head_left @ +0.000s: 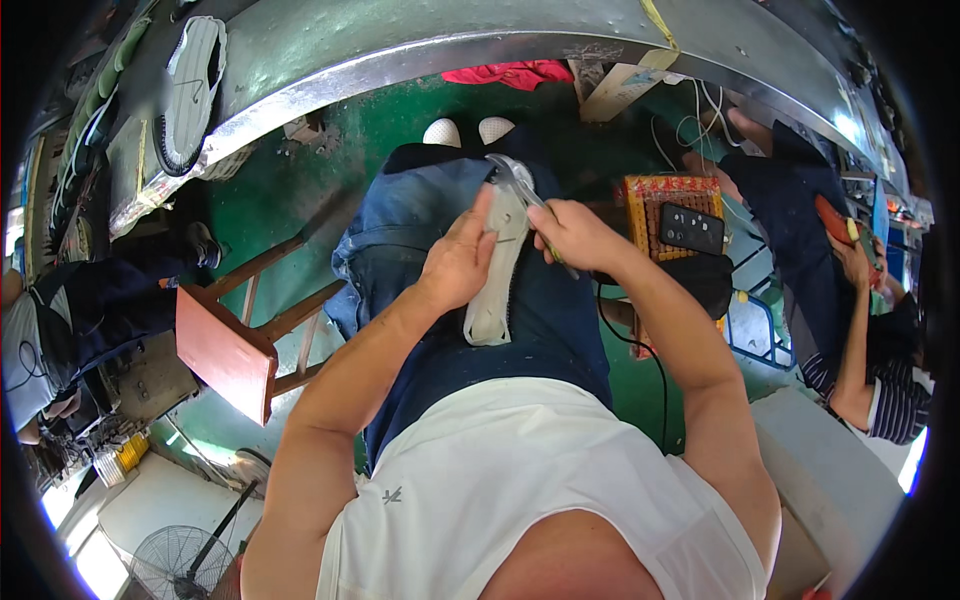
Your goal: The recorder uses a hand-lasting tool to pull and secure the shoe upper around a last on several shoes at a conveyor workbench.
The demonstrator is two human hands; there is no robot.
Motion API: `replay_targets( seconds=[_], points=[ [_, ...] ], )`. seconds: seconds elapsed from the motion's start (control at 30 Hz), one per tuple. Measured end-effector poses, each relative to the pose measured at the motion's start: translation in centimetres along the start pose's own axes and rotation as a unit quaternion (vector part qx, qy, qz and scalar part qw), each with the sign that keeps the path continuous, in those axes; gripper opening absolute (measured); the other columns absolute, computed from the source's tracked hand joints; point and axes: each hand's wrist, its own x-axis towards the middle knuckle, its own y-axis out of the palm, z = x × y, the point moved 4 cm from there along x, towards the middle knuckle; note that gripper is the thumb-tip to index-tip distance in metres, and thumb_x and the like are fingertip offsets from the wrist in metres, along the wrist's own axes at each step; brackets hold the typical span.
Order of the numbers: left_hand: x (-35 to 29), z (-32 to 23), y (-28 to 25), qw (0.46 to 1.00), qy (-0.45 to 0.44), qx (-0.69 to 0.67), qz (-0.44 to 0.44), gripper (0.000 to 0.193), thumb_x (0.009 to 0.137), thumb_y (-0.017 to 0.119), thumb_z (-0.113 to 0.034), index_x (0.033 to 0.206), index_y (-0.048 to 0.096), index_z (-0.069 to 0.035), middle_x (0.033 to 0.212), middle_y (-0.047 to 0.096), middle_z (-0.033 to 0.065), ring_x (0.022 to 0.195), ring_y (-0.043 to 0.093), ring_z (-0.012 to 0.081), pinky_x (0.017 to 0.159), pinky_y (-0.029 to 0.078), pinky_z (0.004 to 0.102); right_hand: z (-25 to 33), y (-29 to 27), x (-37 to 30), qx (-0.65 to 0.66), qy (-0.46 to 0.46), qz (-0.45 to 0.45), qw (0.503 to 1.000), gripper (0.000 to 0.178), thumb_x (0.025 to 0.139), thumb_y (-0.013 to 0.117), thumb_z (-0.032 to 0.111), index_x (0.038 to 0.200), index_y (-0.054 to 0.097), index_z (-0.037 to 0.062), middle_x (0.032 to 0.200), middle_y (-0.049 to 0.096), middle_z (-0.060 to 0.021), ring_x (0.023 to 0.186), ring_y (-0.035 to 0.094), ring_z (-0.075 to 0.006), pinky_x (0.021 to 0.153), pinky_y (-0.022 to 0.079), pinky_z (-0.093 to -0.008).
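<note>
1. The shoe [492, 305] lies lengthwise on the lap [560, 320], far end under the head of the metal tool [518, 183]; the right hand [580, 235] is curled round the tool's handles; the left hand [457, 265] lies along the shoe's left side, thumb on top; whether its fingers pinch the edge, I cannot tell.
2. The tool could slip and nip the left fingers, since they lie close to its head; the shoe could twist or slide, as soft cloth and one hand seem its only support; too hard a pull might tear the edge.
3. Counts: one shoe on the lap; one similar shoe [192, 85] on the bench [300, 60]; one tool; two white slippers [441, 132]; one stool [225, 350]; one fan [180, 562]; one red cloth [510, 73].
</note>
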Motion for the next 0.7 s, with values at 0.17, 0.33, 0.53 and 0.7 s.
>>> replay_targets(
  seconds=[0.17,0.33,0.53,0.7],
  points=[
    [-0.1,2.6,-0.5,0.986,-0.144,-0.062,0.049,0.078,0.098,0.063,-0.035,0.153,0.027,0.008,0.133,0.057,0.0342,0.127,0.055,0.0454,0.107,0.044,0.0412,3.2,1.9,-2.3,-0.07,-0.114,-0.002,0.991,0.049,0.105,0.047,0.041,0.088,0.06,-0.0038,0.075,0.066,-0.0169,0.066,0.066,-0.0246,0.064,0.051,-0.0403],
    [0.8,1.4,-1.8,0.925,-0.189,-0.293,0.149,0.053,0.098,0.067,-0.027,0.142,0.049,-0.004,0.119,0.064,0.0076,0.105,0.061,0.0156,0.091,0.048,0.0284,0.0,2.3,-5.3,-0.137,-0.053,0.016,0.989,0.031,0.1,0.059,0.03,0.092,0.062,0.0002,0.074,0.066,-0.0076,0.065,0.063,-0.0158,0.061,0.049,-0.0319],
    [1.2,1.6,-2.0,0.87,-0.321,-0.305,0.216,0.057,0.093,0.073,-0.03,0.143,0.05,-0.015,0.118,0.067,0.0009,0.105,0.06,0.0155,0.079,0.049,0.0396,1.7,3.1,-9.0,-0.241,0.034,0.161,0.956,0.03,0.095,0.063,0.024,0.104,0.061,-0.0044,0.089,0.07,-0.0218,0.085,0.07,-0.0331,0.076,0.053,-0.0424],
    [0.9,2.2,-1.3,0.857,-0.317,-0.335,0.231,0.056,0.093,0.072,-0.029,0.143,0.05,-0.015,0.122,0.067,0.0023,0.109,0.062,0.0169,0.084,0.051,0.0429,4.5,5.7,-8.9,-0.479,-0.091,0.066,0.871,0.029,0.093,0.065,0.023,0.105,0.06,-0.0028,0.093,0.068,-0.0212,0.089,0.068,-0.0375,0.08,0.054,-0.0474]
  ],
)
